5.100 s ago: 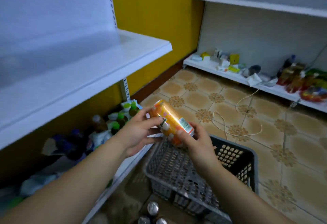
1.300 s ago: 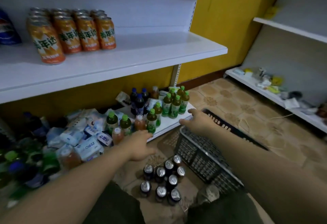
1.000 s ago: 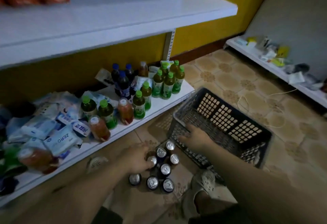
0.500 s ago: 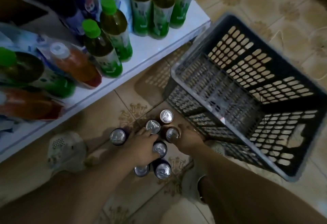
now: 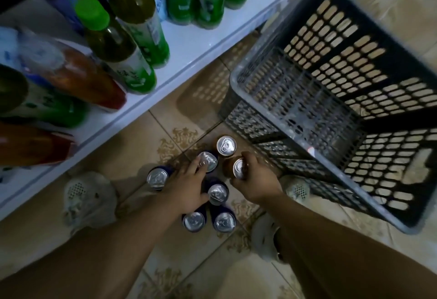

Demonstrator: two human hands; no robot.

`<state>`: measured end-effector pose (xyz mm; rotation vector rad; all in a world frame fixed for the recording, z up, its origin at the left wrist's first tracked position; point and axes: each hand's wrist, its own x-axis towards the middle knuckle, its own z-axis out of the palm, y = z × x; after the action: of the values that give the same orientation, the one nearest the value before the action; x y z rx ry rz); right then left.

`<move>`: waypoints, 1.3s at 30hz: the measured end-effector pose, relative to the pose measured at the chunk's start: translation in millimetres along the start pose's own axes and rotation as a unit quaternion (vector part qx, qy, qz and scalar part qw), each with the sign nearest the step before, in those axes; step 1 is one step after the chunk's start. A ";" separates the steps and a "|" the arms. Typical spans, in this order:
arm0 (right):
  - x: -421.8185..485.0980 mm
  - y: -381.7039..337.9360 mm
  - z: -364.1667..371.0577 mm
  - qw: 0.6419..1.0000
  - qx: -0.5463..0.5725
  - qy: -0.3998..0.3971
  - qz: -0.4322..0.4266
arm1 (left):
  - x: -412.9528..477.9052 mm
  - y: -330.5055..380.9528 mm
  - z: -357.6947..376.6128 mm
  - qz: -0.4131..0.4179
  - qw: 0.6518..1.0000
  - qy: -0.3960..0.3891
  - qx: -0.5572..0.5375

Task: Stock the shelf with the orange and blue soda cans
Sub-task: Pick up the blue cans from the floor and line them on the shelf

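Note:
Several soda cans stand in a cluster on the tiled floor, seen from above by their silver tops. My right hand point(image 5: 256, 181) grips an orange can point(image 5: 239, 168) round its side. A second orange can point(image 5: 226, 145) stands just beyond it. My left hand point(image 5: 186, 191) reaches over the blue cans with fairly straight fingers, its fingertips touching the rim of one blue can point(image 5: 208, 161) and its thumb beside another point(image 5: 218, 194). More blue cans point(image 5: 194, 221) stand nearer me and one point(image 5: 157, 178) to the left.
A grey plastic crate point(image 5: 233, 79) stands to the right of the cans with nothing visible in it. The low white shelf point(image 5: 189, 46) on the left holds green-capped tea bottles point(image 5: 123, 46) and orange drink bottles. My grey shoes point(image 5: 89, 194) flank the cans.
The view has dropped from the shelf with orange cans to the floor. Both hands came down onto the can cluster, and my right hand closed round an orange can.

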<state>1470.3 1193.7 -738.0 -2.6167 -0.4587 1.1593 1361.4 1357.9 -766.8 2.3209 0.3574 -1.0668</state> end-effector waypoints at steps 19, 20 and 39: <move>-288.1 -191.4 -200.5 0.869 0.369 0.221 -0.244 | -323.9 111.0 -176.7 0.204 0.852 0.275 -0.397; -301.7 -203.6 -204.9 0.857 0.388 0.220 -0.257 | -342.2 111.6 -180.1 0.207 0.844 0.285 -0.405; -453.9 -436.0 -188.3 0.822 0.287 0.136 -0.474 | -594.8 -8.8 -232.8 0.125 0.776 0.530 -0.317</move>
<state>1242.3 1406.5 -159.8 -1.6013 -0.9949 0.4514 1114.3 1495.6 -194.0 1.9883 0.6576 0.5563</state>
